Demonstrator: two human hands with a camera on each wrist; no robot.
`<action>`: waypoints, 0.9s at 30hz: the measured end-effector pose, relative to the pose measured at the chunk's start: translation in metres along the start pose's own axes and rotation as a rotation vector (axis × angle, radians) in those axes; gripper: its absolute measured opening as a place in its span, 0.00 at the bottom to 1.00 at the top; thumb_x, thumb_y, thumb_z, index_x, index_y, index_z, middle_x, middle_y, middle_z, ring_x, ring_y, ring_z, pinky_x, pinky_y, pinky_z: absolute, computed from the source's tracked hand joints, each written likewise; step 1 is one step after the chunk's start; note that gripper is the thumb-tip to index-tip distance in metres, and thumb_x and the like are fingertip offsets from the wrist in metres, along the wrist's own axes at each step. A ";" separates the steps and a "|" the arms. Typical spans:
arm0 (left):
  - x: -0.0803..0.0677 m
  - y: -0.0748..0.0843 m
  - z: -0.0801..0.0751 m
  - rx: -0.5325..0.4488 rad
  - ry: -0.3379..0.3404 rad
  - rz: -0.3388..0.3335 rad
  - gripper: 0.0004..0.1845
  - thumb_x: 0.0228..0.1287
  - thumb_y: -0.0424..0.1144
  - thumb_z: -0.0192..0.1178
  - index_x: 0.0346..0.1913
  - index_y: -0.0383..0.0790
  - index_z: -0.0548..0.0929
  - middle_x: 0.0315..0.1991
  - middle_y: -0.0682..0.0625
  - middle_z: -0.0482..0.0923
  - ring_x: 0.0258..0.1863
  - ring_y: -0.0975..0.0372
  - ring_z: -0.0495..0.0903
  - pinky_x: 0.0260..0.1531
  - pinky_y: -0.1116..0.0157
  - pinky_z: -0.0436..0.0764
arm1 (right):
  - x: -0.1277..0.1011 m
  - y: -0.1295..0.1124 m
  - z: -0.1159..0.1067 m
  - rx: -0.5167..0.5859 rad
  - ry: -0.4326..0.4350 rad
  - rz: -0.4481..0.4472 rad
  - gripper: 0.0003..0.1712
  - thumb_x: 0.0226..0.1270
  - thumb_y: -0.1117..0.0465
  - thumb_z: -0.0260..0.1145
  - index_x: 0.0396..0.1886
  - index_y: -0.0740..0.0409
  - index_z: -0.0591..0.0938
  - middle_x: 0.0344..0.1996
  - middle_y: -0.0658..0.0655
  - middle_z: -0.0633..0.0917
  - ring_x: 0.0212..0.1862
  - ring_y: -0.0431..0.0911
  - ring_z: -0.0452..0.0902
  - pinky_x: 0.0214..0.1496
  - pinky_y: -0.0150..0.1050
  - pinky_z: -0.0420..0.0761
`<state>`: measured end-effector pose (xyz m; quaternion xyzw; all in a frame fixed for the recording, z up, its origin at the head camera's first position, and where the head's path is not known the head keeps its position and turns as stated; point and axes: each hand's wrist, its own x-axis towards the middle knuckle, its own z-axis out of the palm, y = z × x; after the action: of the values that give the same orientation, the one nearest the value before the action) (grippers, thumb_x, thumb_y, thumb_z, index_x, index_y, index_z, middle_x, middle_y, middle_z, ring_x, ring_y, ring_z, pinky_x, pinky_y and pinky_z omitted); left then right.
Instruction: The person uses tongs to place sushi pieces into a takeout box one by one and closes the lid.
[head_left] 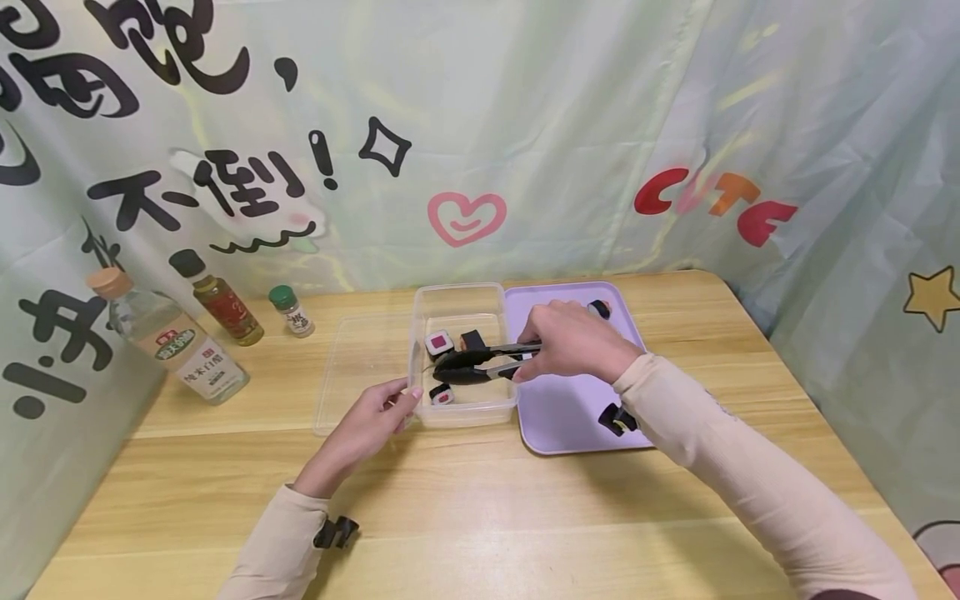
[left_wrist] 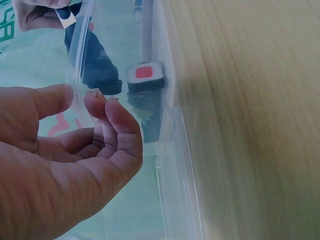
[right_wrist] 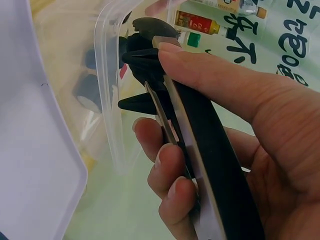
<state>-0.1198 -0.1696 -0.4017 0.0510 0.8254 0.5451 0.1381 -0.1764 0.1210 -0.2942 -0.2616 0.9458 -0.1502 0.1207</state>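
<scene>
My left hand (head_left: 378, 417) pinches the left rim of a clear plastic container (head_left: 468, 414) between thumb and fingers. The right hand (head_left: 573, 340) grips black-and-silver tongs (head_left: 480, 371), whose black tips point left inside the container. Whether anything lies between those tips cannot be made out. One sushi roll (head_left: 439, 342) with a pink centre rests behind the tips, and another sushi roll (head_left: 442, 394) in front of them. A third, dark-wrapped sushi roll (head_left: 472, 340) sits just behind the tongs. On the purple tray (head_left: 570, 417), a sushi roll (head_left: 598, 309) shows past the right hand.
A clear lid (head_left: 352, 358) lies flat left of the container. Farther left stand a large vinegar bottle (head_left: 180, 346), a slim brown bottle (head_left: 227, 304) and a green-capped shaker (head_left: 291, 312). A printed curtain (head_left: 570, 125) hangs behind the wooden table (head_left: 465, 517).
</scene>
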 end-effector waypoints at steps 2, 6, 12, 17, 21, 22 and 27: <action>0.000 0.000 0.000 0.004 0.000 0.001 0.22 0.80 0.41 0.51 0.67 0.29 0.74 0.28 0.42 0.72 0.25 0.59 0.67 0.19 0.70 0.64 | -0.002 0.003 -0.001 0.005 0.005 0.003 0.18 0.49 0.48 0.83 0.38 0.51 0.93 0.22 0.46 0.84 0.19 0.39 0.57 0.24 0.36 0.60; -0.001 0.001 -0.001 0.007 0.002 0.002 0.23 0.80 0.41 0.52 0.67 0.28 0.74 0.28 0.43 0.72 0.26 0.59 0.68 0.20 0.69 0.64 | -0.006 0.010 -0.003 0.008 0.015 0.010 0.18 0.49 0.47 0.83 0.39 0.50 0.93 0.19 0.44 0.83 0.20 0.40 0.57 0.23 0.36 0.60; -0.002 0.002 -0.001 0.001 0.005 0.004 0.24 0.80 0.42 0.53 0.68 0.28 0.73 0.29 0.43 0.73 0.27 0.58 0.69 0.19 0.69 0.65 | -0.016 0.024 -0.007 0.024 0.087 0.013 0.25 0.47 0.47 0.84 0.42 0.55 0.92 0.35 0.51 0.90 0.23 0.41 0.65 0.28 0.38 0.66; -0.002 0.002 -0.001 0.005 0.011 0.000 0.24 0.80 0.42 0.53 0.68 0.29 0.73 0.29 0.43 0.73 0.27 0.58 0.69 0.19 0.69 0.65 | -0.026 0.037 -0.012 0.064 0.119 0.011 0.21 0.47 0.48 0.83 0.39 0.54 0.93 0.22 0.47 0.85 0.25 0.42 0.64 0.30 0.39 0.66; -0.001 0.002 -0.001 0.007 0.009 -0.003 0.24 0.80 0.43 0.53 0.68 0.29 0.73 0.29 0.43 0.73 0.27 0.58 0.69 0.19 0.69 0.65 | -0.036 0.046 -0.016 0.086 0.133 0.067 0.27 0.48 0.45 0.83 0.43 0.57 0.92 0.30 0.50 0.87 0.28 0.43 0.70 0.33 0.40 0.71; -0.001 0.002 -0.001 0.007 0.008 -0.002 0.24 0.80 0.43 0.52 0.68 0.29 0.73 0.29 0.43 0.73 0.27 0.58 0.69 0.19 0.69 0.65 | -0.039 0.049 -0.017 0.091 0.139 0.083 0.29 0.47 0.45 0.83 0.46 0.59 0.91 0.35 0.52 0.89 0.29 0.44 0.71 0.34 0.40 0.71; -0.001 0.003 -0.001 0.011 0.005 0.004 0.25 0.80 0.43 0.52 0.69 0.29 0.72 0.29 0.43 0.73 0.27 0.57 0.69 0.19 0.69 0.65 | -0.050 0.063 -0.021 0.134 0.146 0.169 0.39 0.46 0.42 0.83 0.53 0.63 0.87 0.38 0.54 0.88 0.26 0.46 0.68 0.30 0.41 0.68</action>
<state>-0.1189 -0.1695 -0.3988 0.0523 0.8286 0.5409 0.1347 -0.1702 0.2036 -0.2895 -0.1607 0.9586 -0.2208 0.0807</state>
